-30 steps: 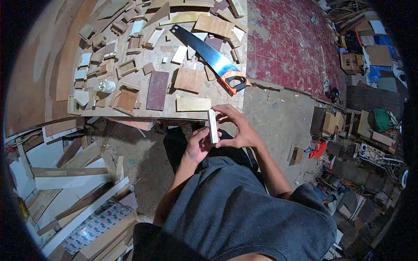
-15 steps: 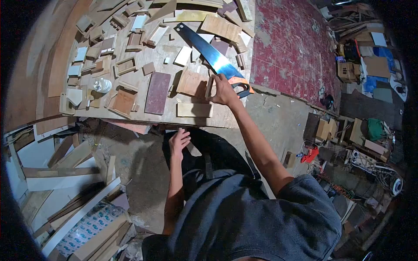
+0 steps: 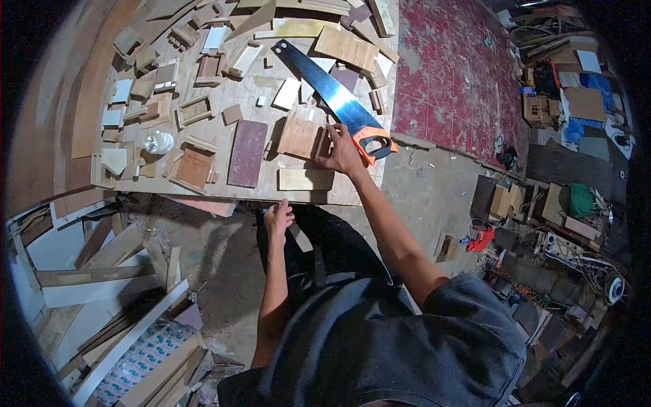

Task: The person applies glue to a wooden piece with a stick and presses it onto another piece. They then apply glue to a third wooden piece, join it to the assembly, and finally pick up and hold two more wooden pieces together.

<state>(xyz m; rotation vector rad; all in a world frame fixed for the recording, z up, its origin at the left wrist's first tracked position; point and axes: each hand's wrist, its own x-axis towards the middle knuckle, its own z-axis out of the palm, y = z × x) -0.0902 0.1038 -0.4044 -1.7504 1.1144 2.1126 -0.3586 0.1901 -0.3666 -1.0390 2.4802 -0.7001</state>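
Note:
My right hand [image 3: 342,152] is at the table's near right part, its thumb and fingers closed around a small wooden block [image 3: 323,142]. That block is beside the right edge of a light brown wooden board [image 3: 298,138]. Just beyond the hand lies a handsaw [image 3: 325,85] with a shiny blade and an orange and black handle. A pale wooden block [image 3: 305,180] lies near the front edge, below my right hand. My left hand [image 3: 278,220] hovers just off the front edge, fingers loosely bent and apart, with nothing visible in it. A dark red board [image 3: 247,153] lies beyond it.
Small wooden frames and box pieces [image 3: 195,110] fill the table's left side, near a clear jar [image 3: 159,142]. Offcuts [image 3: 346,46] lie at the back. Scrap wood [image 3: 95,278] is piled on the floor at left; cartons [image 3: 541,108] and tools are at right.
My right hand has shifted slightly left and down with the small block, uncovering more of the saw's handle. My left hand's fingers have bent a little. The view has tilted slightly.

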